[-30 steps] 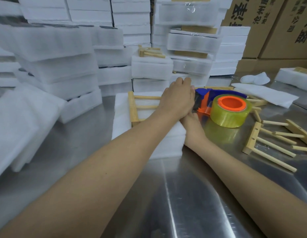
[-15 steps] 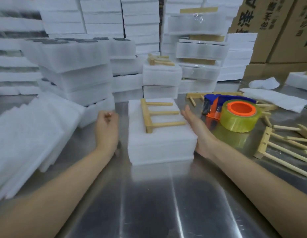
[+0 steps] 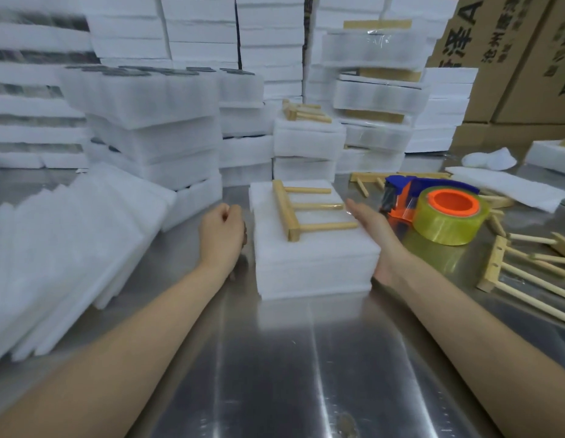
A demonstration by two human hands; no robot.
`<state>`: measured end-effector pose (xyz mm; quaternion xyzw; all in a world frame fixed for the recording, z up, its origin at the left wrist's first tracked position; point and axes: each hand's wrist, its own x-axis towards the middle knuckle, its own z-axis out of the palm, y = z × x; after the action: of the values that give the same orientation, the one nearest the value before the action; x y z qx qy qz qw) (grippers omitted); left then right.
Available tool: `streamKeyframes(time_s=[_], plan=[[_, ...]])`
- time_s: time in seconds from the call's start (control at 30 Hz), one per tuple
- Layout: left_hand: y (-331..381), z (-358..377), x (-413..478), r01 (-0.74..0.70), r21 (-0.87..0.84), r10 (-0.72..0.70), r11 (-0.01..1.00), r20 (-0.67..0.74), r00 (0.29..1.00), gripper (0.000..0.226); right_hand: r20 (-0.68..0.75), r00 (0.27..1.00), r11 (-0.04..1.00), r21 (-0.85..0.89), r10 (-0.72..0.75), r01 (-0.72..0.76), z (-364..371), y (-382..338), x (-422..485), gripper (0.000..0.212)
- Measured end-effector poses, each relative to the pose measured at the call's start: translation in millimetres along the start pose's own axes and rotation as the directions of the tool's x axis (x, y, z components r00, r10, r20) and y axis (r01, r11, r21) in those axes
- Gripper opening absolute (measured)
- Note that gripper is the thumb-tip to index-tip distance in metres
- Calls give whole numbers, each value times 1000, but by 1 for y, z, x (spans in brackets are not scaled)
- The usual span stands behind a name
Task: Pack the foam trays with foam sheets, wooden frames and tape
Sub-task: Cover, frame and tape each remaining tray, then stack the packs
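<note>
A white foam tray stack (image 3: 312,263) lies in the middle of the steel table, with a wooden frame (image 3: 301,211) of three dowels resting on top. My right hand (image 3: 374,230) is flat with straight fingers against the stack's right side. My left hand (image 3: 222,235) sits just left of the stack, fingers curled into a loose fist, holding nothing that I can see. A tape dispenser (image 3: 432,210) with a yellow roll and orange core stands right of my right hand.
Loose foam sheets (image 3: 63,248) lean in a pile at the left. Stacks of foam trays (image 3: 154,128) fill the back, with cardboard boxes (image 3: 512,58) at the far right. More wooden frames (image 3: 527,267) lie at the right on the steel table (image 3: 290,374).
My left hand came off the top of the stack and moved to its left side, curling up. My right hand left the tape dispenser and lies flat on the stack's right side.
</note>
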<state>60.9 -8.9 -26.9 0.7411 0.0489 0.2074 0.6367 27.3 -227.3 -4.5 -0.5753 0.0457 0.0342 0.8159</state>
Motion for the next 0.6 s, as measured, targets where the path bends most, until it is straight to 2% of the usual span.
streamKeyframes(time_s=[0.07, 0.17, 0.27, 0.37, 0.43, 0.53, 0.6], plan=[[0, -1, -1, -11, -22, 11, 1000, -18, 1000, 26, 7, 1000, 1000, 1, -3, 3, -2, 1, 2, 35], [0, -1, -1, -37, 42, 36, 998, 8, 999, 29, 29, 1000, 1000, 16, -6, 6, -4, 2, 3, 41], [-1, -1, 0, -61, 168, 48, 984, 81, 996, 29, 26, 999, 1000, 17, 18, -19, -2, 0, 1, 34], [-3, -4, 0, -59, 183, 39, 981, 110, 993, 28, 30, 999, 999, 4, 36, -36, -2, -1, -3, 24], [-2, -6, 0, -49, 157, 37, 986, 76, 996, 24, 29, 998, 999, -1, 49, -49, -1, -2, -4, 24], [1, -8, 0, -41, 141, 43, 989, -14, 999, 31, 28, 998, 998, -41, 48, -47, -1, -4, -5, 24], [2, -10, 0, -49, 121, 52, 991, -16, 999, 28, 39, 998, 997, -56, 46, -44, -1, -6, -5, 22]])
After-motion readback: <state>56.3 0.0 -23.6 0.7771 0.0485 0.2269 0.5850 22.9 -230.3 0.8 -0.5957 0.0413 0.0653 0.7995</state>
